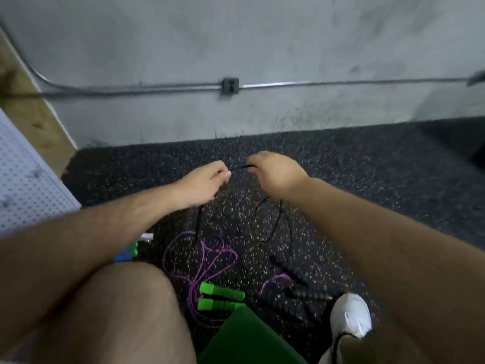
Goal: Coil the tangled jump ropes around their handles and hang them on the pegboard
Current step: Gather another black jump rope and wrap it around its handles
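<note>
Both hands are curled closed on the black rope [273,222]: the left hand [207,182] pinches it, while the right hand [275,174] apparently grips it in a blurred fist.

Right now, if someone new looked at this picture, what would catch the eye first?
Probably the two hands at the centre: the left hand and right hand hold a thin black rope stretched between them. Below, on the dark floor, a purple rope lies tangled beside two bright green handles.
</note>
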Tool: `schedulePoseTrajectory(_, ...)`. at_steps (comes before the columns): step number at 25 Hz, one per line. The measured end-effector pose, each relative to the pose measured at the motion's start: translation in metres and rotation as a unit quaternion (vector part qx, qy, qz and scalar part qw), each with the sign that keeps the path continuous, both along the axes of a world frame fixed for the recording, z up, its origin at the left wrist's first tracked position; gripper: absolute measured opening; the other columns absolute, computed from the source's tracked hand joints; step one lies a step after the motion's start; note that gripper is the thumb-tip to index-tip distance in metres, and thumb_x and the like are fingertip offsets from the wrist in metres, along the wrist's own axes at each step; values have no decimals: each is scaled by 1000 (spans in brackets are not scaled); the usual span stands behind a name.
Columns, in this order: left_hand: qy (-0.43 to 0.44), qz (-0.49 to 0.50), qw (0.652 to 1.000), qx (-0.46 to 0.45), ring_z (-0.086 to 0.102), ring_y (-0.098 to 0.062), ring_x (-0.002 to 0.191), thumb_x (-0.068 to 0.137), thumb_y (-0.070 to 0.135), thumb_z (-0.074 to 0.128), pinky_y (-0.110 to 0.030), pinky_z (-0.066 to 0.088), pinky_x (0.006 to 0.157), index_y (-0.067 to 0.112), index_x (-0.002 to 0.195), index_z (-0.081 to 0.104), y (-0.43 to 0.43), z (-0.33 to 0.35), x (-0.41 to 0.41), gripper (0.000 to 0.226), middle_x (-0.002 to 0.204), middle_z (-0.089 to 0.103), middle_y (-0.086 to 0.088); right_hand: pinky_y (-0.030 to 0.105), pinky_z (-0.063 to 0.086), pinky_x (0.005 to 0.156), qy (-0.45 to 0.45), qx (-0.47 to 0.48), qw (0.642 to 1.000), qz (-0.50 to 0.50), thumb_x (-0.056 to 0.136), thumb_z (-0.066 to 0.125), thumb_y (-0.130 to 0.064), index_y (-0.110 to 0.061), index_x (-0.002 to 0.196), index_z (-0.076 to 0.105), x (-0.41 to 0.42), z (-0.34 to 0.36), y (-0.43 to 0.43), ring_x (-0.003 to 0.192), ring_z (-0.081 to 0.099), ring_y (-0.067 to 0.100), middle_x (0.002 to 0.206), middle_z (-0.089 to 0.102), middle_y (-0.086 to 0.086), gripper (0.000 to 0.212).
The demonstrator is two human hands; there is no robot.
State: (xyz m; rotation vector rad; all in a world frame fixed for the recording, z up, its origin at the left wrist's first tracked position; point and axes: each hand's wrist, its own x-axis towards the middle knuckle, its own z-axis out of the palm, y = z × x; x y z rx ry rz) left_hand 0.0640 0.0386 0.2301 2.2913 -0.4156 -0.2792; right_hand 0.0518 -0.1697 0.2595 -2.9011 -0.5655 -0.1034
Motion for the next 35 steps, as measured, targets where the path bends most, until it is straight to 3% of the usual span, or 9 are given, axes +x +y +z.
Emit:
schedulePoseTrajectory(6, -42, 42, 991, -119, 45, -11, 66, 107, 32, 45, -31, 42, 65, 26, 87, 59, -28, 112, -24, 25, 70, 50, 8, 35, 44, 82, -153, 165, 971, -78, 100, 59, -28, -15, 114, 70, -26, 80, -37, 102, 53, 27, 105, 57, 8, 22)
schedulePoseTrajectory(10, 26, 52, 958, -280, 41, -6, 52, 105, 13, 42, -27, 34, 56, 13, 98, 63, -46, 116, -43, 22, 63, 50, 9, 27, 49, 65, -34, 408, 902, -136, 95, 57, -11, -18, 116, 53, -45, 84, -27, 85, 63, 15, 106, 67, -2, 23)
schedulePoseTrajectory(14, 59, 67, 925, -370, 58, -13, 67, 107, 10, 43, -34, 50, 71, 7, 108, 63, -63, 101, -46, 20, 77, 67, -1, 27, 51, 57, 149, 340, 926, -69, 83, 64, -9, -12, 97, 64, -52, 67, -4, 71, 64, 15, 91, 74, 7, 15)
schedulePoseTrajectory(19, 87, 104, 890, -435, 70, -15, 81, 107, 9, 41, -28, 57, 79, 7, 111, 60, -74, 104, -33, 20, 90, 74, -5, 27, 52, 58, 227, 483, 843, -67, 89, 74, -13, -4, 98, 66, -47, 47, 17, 68, 61, 18, 83, 68, 8, 15)
schedulePoseTrajectory(21, 113, 100, 864, -480, 72, -19, 89, 108, 8, 40, -28, 59, 81, 3, 115, 58, -72, 103, -21, 20, 97, 74, -10, 24, 52, 58, 239, 480, 841, -68, 92, 70, -12, -5, 89, 68, -43, 45, 23, 67, 60, 16, 82, 68, 7, 8)
schedulePoseTrajectory(25, 119, 86, 914, -379, 69, -23, 109, 109, 30, 41, -37, 51, 101, 11, 116, 63, -61, 94, 0, 30, 114, 73, -13, 29, 52, 59, 159, 462, 866, -109, 99, 63, -20, -9, 90, 70, -30, 52, 29, 62, 59, 17, 79, 69, 10, 15)
schedulePoseTrajectory(29, 202, -60, 954, -213, 68, -24, 114, 107, 45, 35, -38, 49, 101, 14, 128, 61, -28, 73, -9, 45, 119, 73, -11, 25, 47, 56, 114, 568, 802, -146, 102, 58, -20, 0, 106, 70, -7, 77, 14, 60, 54, 10, 77, 65, 3, 23)
schedulePoseTrajectory(31, 154, -88, 975, -132, 71, -15, 107, 106, 35, 45, -36, 51, 97, 15, 123, 64, -27, 68, -13, 33, 111, 76, -2, 23, 46, 55, 128, 587, 788, -134, 103, 55, -20, 0, 109, 68, 1, 78, 7, 65, 53, 9, 84, 66, 3, 24)
schedulePoseTrajectory(35, 41, 27, 968, -246, 74, -24, 89, 103, 20, 55, -43, 59, 90, 13, 97, 71, -46, 74, 2, 18, 91, 76, -7, 30, 41, 53, 179, 570, 789, -145, 95, 51, -7, 5, 102, 67, 9, 69, 7, 66, 53, 23, 74, 62, 10, 21)
